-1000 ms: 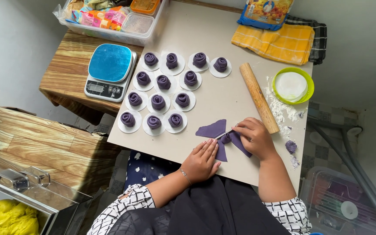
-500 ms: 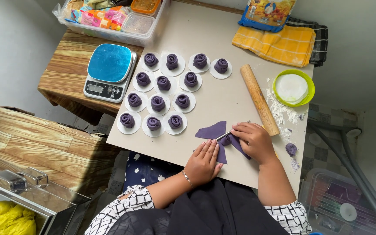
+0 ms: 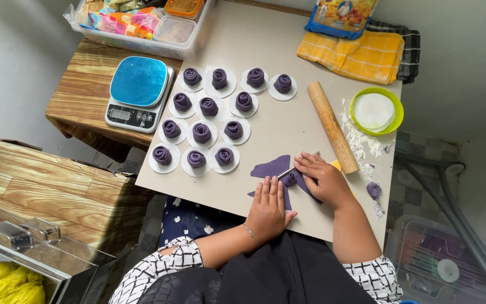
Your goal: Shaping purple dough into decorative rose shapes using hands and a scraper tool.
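Pkgs first: blue-and-yellow snack bag [image 3: 341, 16] lies at the far edge of the counter [image 3: 265, 50], partly on a folded yellow cloth [image 3: 361, 55] w/ a dark checked cloth under it. Far left, a clear plastic tub [image 3: 142, 25] holds bright pink/yellow wrappers, an orange-lidded box and a clear box; labels too small to tell. Blue-topped kitchen scale [image 3: 138, 93] sits on a wooden side table, just beside the counter's left edge. Green-rimmed bowl [image 3: 376, 111] w/ white rounds inside is far right, loose flour near it.

Purple dough sheet [image 3: 274, 168] lies flat near the counter's front edge, irregular shape w/ straight cut sides and a pointed strip running toward the person. Small rolled bit sits on it by the right hand. Twelve purple dough roses [image 3: 209, 106], each on a white paper round, stand in rows btwn scale and wooden rolling pin [image 3: 332, 126].

Left hand [image 3: 269, 208] rests flat on the sheet's near end, fingers together and straight, holding nothing. Right hand [image 3: 323, 175] has fingers clamped on a thin knife [image 3: 292, 170], blade laid across the dough.

Vs half a sec ago: both hands sit in much the same spot, left hand a touch nearer the front edge; roses and pin unmoved.
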